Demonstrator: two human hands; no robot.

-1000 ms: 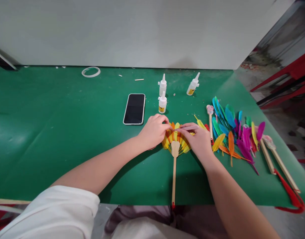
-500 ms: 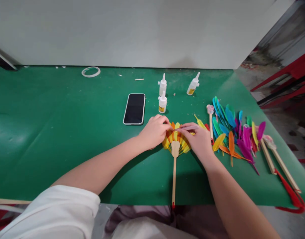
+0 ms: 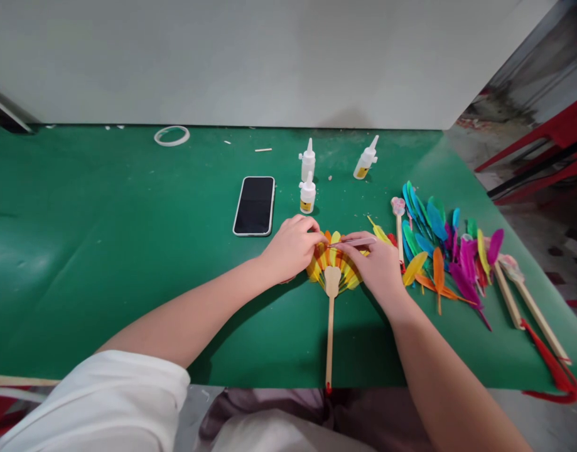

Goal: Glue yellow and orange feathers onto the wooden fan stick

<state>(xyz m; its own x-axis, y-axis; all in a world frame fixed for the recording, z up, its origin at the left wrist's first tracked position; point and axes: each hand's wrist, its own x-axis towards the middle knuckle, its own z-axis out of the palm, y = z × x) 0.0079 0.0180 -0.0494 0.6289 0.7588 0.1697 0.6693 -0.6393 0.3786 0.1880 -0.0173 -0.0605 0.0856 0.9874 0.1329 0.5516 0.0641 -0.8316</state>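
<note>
Feather fan (image 3: pixel 332 281) beneath curled hands (image 3: pixel 291 250)

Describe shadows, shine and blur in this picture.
In the head view, dark shadows fall on the smooth green tabletop beside both bare forearms, with a pale sheen toward its far right corner; same head view: the slim pale tweezers-like tool in the right hand has an indistinct tip, and the red furniture looks soft.
</note>
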